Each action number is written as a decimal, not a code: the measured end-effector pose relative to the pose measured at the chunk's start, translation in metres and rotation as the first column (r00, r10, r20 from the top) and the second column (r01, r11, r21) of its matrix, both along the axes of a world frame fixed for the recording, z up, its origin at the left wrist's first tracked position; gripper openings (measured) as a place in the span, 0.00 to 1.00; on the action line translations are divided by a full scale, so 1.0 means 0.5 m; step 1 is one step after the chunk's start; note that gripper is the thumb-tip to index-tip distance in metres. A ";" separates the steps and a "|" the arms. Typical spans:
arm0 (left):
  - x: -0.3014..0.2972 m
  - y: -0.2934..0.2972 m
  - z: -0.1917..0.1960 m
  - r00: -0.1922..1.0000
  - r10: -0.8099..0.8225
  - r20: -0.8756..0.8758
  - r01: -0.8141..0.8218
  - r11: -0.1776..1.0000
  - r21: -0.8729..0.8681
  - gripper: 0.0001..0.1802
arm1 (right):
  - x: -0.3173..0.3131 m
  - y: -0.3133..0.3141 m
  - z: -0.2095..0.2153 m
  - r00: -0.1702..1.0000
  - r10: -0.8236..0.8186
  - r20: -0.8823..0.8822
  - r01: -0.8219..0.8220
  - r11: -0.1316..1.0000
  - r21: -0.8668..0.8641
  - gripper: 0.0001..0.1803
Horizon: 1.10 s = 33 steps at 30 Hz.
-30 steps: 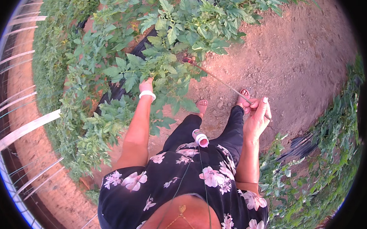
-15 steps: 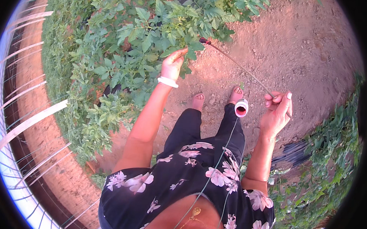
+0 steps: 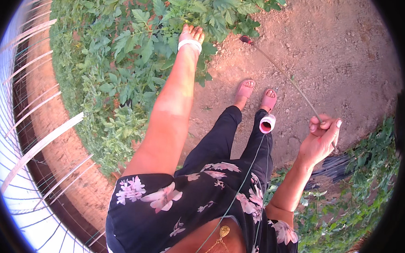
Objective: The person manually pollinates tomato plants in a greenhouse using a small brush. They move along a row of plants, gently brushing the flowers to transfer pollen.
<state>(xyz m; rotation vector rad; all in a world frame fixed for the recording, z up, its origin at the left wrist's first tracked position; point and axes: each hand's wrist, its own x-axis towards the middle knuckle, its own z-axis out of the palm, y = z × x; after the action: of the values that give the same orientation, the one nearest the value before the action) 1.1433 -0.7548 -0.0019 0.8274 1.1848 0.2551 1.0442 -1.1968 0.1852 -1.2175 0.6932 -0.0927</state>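
My left hand (image 3: 192, 35) reaches into the leafy green plants (image 3: 143, 39), its fingers stretched out and slightly apart against the foliage. Some fingertips are partly lost among the leaves, and nothing shows in its grasp. In my right hand (image 3: 320, 137) a thin stick (image 3: 287, 76) is pinched between thumb and fingers. The stick slants up and left over the soil, ending in a dark tip with red at its base, apart from the leaves. A small white cup (image 3: 267, 123), reddish inside, hangs in front of my legs on a green cord (image 3: 245, 172) around my neck.
Bare, crumbly soil (image 3: 347, 55) lies ahead and right of my pink sandals (image 3: 269, 98). More green plants (image 3: 365, 185) grow at the lower right beside dark plastic sheeting (image 3: 332, 169). Pale curved strips (image 3: 41, 143) and a white cover line the left rim.
My left hand has moved farther forward into the leaves, its wrist turned. My right hand has shifted right and downward with the stick, whose tip is now farther from the foliage.
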 end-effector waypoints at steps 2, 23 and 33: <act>0.014 0.012 -0.003 0.995 0.094 0.016 -0.093 0.993 -0.073 0.27 | 0.000 0.008 -0.009 1.000 0.021 -0.004 -0.021 1.000 -0.012 0.23; -0.031 0.192 0.119 0.091 0.067 -0.994 0.873 -0.486 0.048 0.23 | 0.055 0.157 -0.041 0.982 0.187 -0.028 -0.187 0.982 0.002 0.24; 0.133 0.217 0.186 0.248 -0.197 -0.949 0.466 -0.834 0.295 0.27 | 0.144 0.271 -0.056 0.933 0.340 0.118 -0.342 0.940 -0.006 0.23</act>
<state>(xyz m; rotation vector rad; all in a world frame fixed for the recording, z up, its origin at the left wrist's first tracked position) 1.2099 -0.6463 0.0912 3.2315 -0.3264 -0.1699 1.1165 -1.0611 0.1572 -1.2915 0.3707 0.1292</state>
